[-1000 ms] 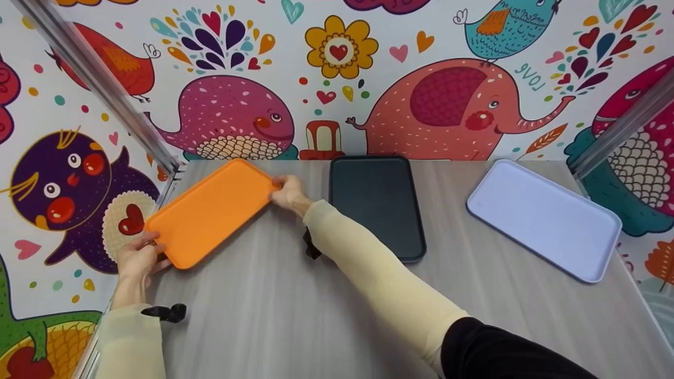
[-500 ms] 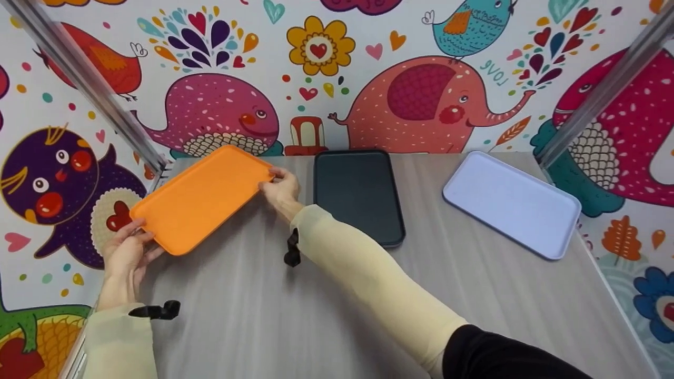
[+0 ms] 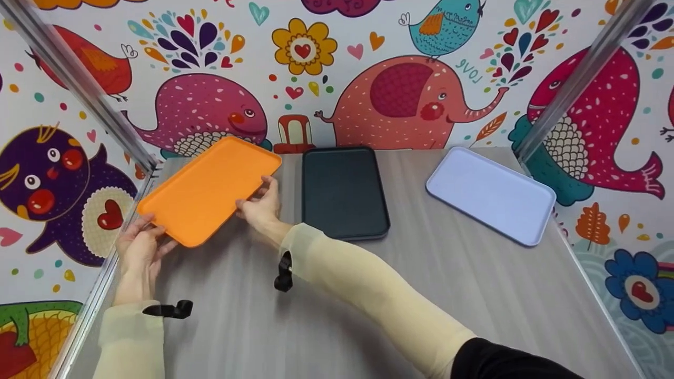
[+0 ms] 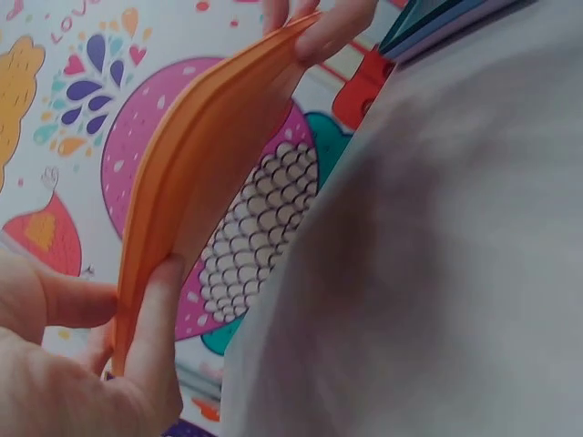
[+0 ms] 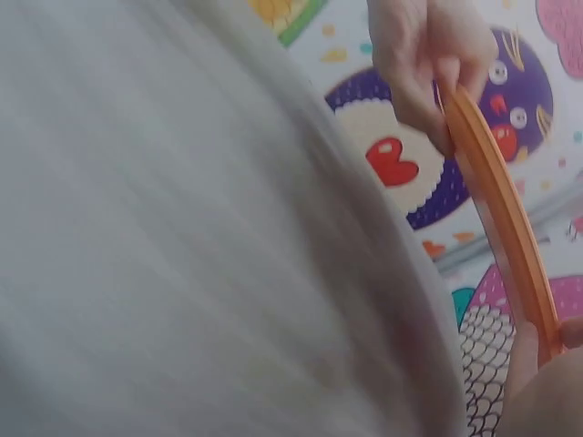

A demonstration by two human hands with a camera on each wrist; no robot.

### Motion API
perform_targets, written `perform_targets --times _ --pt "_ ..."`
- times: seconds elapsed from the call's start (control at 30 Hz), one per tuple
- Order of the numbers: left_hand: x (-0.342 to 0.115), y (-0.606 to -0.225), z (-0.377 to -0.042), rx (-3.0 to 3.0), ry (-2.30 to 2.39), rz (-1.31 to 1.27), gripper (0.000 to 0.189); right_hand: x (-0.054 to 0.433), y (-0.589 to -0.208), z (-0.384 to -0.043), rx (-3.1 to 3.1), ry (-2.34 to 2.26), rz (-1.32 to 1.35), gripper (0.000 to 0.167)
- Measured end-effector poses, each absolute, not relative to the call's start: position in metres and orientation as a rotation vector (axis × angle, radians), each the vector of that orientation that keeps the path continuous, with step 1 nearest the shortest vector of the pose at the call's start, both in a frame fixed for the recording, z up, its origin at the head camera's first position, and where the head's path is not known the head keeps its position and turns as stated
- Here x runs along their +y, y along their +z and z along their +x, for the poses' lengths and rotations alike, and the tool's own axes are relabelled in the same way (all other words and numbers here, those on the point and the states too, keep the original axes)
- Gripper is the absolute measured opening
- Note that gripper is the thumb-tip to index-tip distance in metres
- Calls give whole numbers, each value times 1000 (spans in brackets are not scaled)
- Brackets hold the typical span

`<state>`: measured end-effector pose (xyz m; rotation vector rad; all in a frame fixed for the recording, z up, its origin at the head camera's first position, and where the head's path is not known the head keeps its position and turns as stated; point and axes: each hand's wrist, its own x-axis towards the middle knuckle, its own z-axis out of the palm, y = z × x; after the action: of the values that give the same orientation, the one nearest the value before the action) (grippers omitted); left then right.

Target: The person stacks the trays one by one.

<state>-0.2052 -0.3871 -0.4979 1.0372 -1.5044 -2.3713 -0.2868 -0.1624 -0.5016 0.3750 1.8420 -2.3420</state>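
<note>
An orange rectangular tray [image 3: 210,192] is held slanted above the table top, and layered lines run along its edge in the left wrist view. My left hand [image 3: 139,245] pinches its near left corner, thumb on one side and fingers on the other [image 4: 150,309]. Along the long near edge, toward the right end, my right hand [image 3: 260,208] grips the tray between thumb and fingers. A black tray [image 3: 345,192] lies flat just right of my right hand. The underside of the orange tray shows only in part, in the wrist views.
A lilac tray [image 3: 489,195] lies angled at the right of the grey table [image 3: 463,295]. Beneath the black tray a lilac edge [image 4: 465,32] shows in the left wrist view. Patterned walls [image 3: 210,108] and metal posts [image 3: 95,95] border the table's back and sides.
My right hand has slid from the tray's short right end onto its long near edge. The orange tray has risen and come closer to the black tray. The head view has turned rightward.
</note>
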Motion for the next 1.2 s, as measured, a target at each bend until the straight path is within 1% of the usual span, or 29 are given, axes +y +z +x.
perform_targets --times 0.2,0.37,0.5,0.63,0.77,0.83,0.97,1.2 --pt "-373 -497 -204 -1469 -2408 1021 48 -152 -498 -279 1894 -2298 335 84" --pt "-369 -498 -205 -1487 -2461 1008 42 -141 -499 -283 1872 -2306 296 83" --pt "-374 -498 -205 -1539 -2485 985 38 -130 -502 -287 1834 -2319 240 82" --pt "-392 -496 -206 -1601 -2534 903 32 -114 -504 -292 1771 -2327 162 82" --pt "-417 -494 -206 -1821 -2614 708 19 -96 -505 -299 1699 -2309 58 82" --pt "-429 -491 -206 -1957 -2654 564 20 -87 -504 -302 1667 -2281 13 82" --pt "-443 -485 -204 -2085 -2757 247 32 -70 -503 -308 1618 -2209 -68 81" --pt "-436 -479 -213 -2188 -2847 -111 50 -46 -505 -319 1604 -2103 -178 78"
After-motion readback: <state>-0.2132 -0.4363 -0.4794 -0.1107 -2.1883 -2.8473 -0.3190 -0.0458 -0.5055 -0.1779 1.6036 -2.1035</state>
